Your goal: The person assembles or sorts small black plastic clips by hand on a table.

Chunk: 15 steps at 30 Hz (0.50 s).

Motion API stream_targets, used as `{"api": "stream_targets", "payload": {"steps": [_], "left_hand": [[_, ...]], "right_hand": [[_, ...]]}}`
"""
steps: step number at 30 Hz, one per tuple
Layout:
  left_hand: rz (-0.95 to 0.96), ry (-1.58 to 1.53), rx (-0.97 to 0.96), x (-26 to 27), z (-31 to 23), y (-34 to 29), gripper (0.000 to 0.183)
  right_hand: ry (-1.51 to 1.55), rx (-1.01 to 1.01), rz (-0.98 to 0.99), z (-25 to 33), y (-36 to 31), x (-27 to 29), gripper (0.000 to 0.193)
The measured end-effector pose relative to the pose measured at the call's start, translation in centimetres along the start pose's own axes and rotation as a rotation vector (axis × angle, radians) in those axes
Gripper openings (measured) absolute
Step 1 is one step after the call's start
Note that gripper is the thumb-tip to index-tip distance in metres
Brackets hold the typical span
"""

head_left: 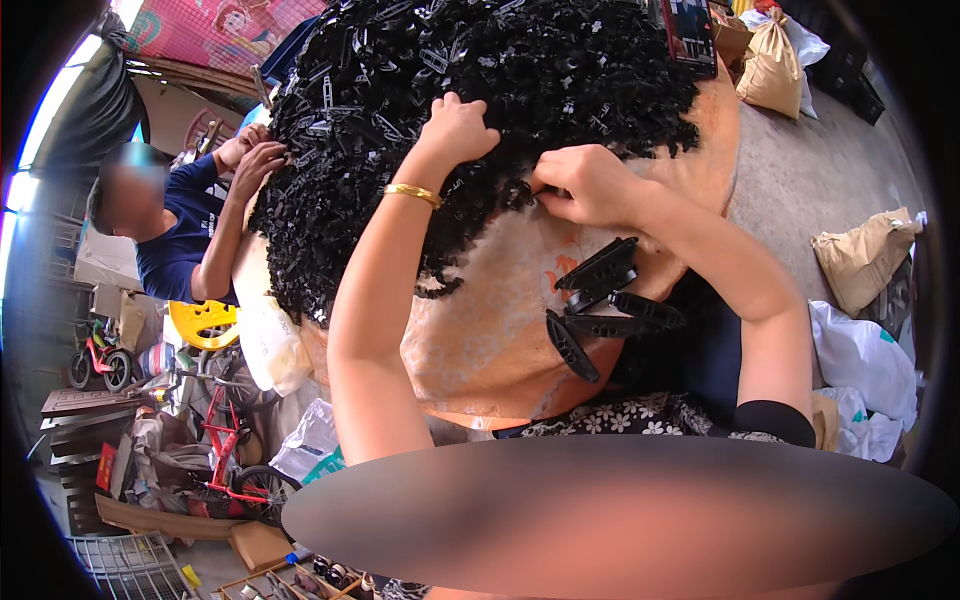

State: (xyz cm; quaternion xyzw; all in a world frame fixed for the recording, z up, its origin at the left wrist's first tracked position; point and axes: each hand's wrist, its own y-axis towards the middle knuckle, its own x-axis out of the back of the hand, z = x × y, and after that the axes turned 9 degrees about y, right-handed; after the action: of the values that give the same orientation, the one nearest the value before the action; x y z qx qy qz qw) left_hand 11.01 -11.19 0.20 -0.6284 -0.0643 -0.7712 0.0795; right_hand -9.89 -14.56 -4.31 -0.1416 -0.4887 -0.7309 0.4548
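A broad heap of small black plastic parts (370, 190), some shaped like clips, covers most of a table with an orange-tan cloth (480, 330). My left hand (460, 130), below a gold bracelet (412, 194), is on the heap with its fingers curled down; whatever they hold is hidden. At the heap's near right edge, my right hand (590, 185) is closed in a pinch on a small black plastic part (516, 194). Closer to me, several longer black plastic pieces (600, 275) with slotted sides lie in a loose group near the table's edge.
Across on the left, another person (190, 220) in a dark blue shirt has both hands at the heap. A phone-like screen (690, 35) stands at the far right. Sacks (770, 65) and bags (865, 365) lie on the right floor; a yellow stool (205, 322) and red bicycle (222, 440) are left.
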Motion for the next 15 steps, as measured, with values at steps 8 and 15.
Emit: {"api": "stream_targets", "payload": {"steps": [8, 15], "left_hand": [[-0.113, 0.013, 0.141, -0.1, -1.4, -1.0, 0.044], [-0.121, 0.063, 0.179, -0.1, -0.6, -0.8, 0.030]], "right_hand": [[0.009, 0.019, -0.013, 0.3, 0.0, 0.0, 0.009], [0.010, 0.010, -0.028, 0.3, -0.1, 0.0, 0.009]]}}
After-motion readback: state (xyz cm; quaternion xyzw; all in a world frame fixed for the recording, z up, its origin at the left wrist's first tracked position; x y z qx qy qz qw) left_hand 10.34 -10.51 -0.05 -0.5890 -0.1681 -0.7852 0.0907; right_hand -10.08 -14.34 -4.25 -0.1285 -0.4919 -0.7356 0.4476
